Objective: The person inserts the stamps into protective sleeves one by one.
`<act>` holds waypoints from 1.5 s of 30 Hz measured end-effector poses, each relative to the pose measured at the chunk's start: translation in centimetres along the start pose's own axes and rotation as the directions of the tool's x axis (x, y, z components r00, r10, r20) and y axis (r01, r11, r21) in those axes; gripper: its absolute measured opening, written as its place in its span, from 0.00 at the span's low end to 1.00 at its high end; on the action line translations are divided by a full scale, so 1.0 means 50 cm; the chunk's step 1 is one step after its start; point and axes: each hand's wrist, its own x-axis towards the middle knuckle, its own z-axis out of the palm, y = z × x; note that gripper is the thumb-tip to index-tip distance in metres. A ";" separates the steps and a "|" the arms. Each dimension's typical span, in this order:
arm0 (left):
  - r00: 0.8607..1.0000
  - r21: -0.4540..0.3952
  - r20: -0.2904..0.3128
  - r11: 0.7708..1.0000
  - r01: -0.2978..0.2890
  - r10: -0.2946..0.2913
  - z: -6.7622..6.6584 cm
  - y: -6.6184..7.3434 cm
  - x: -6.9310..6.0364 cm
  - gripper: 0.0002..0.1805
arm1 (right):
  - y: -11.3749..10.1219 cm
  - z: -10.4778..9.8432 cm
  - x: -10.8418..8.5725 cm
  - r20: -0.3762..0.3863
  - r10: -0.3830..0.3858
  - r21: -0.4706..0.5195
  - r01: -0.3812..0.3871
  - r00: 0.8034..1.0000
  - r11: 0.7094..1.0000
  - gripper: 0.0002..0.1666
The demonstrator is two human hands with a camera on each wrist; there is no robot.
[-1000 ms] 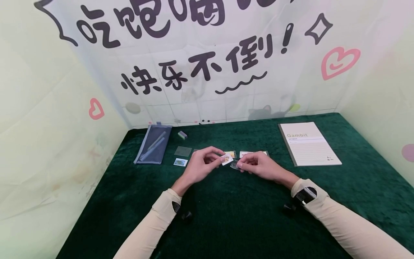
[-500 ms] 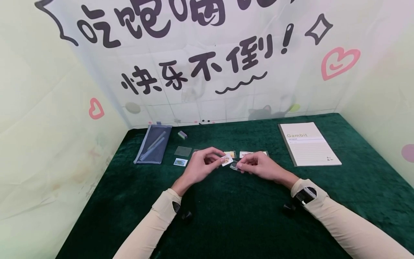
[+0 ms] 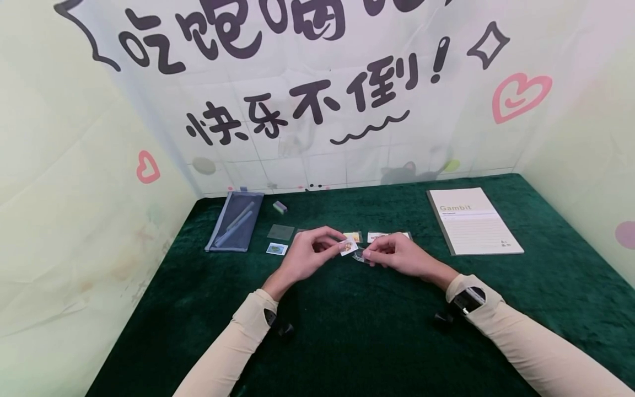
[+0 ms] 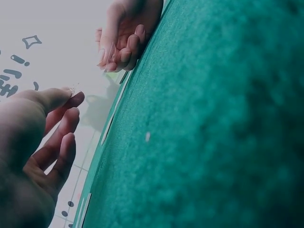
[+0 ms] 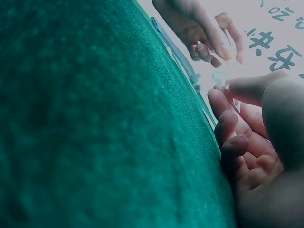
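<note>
My left hand pinches a small white-edged picture stamp between thumb and fingertips, above the green cloth. Just to its right, my right hand pinches a small clear plastic sleeve, its thumb on top. In the head view the stamp's right edge lies close to the sleeve; I cannot tell whether they touch. The right wrist view shows the right hand with its other fingers curled below the pinch. In the left wrist view the sleeve is see-through with a pointed corner.
Left of the hands lie another stamp and a clear sleeve. Behind them are a yellowish sleeved stamp and a white one, both partly hidden. Around stand a blue mesh pencil case, an eraser and a notebook.
Both hands stay nearly in place. The clear sleeve has turned slightly in the right fingers, and the stamp has tilted a little.
</note>
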 end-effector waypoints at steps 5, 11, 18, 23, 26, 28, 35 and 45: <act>1.000 0.008 0.007 1.000 0.002 -0.003 0.001 -0.001 0.000 0.10 | 0.003 0.000 0.001 0.002 -0.005 -0.007 0.005 1.000 1.000 0.13; 1.000 0.021 0.011 1.000 -0.005 0.005 0.001 -0.003 0.001 0.10 | 0.002 0.000 0.000 0.005 -0.010 -0.005 0.010 1.000 1.000 0.14; 1.000 0.020 0.012 1.000 -0.014 0.014 0.000 -0.004 0.001 0.10 | 0.001 -0.002 0.000 0.007 -0.014 -0.002 0.014 1.000 1.000 0.14; 1.000 0.015 0.018 1.000 -0.017 0.016 0.001 -0.003 0.000 0.10 | -0.001 -0.001 -0.001 0.002 -0.019 -0.004 0.019 1.000 1.000 0.13; 1.000 0.011 0.023 1.000 -0.017 0.017 0.002 -0.003 0.000 0.10 | 0.000 0.000 0.000 -0.003 -0.027 -0.016 0.027 1.000 0.999 0.13; 0.999 0.011 0.028 1.000 -0.017 0.017 0.003 -0.003 0.000 0.10 | 0.001 0.001 0.002 -0.006 -0.035 -0.027 0.035 0.999 0.999 0.14; 1.000 0.022 0.018 1.000 -0.012 0.012 0.003 -0.004 0.000 0.10 | 0.002 0.001 0.003 0.001 -0.050 -0.034 0.050 0.999 0.998 0.15; 1.000 0.036 0.017 0.999 -0.003 0.002 0.004 -0.003 0.000 0.11 | 0.002 0.002 0.004 0.012 -0.061 -0.030 0.062 0.998 0.998 0.17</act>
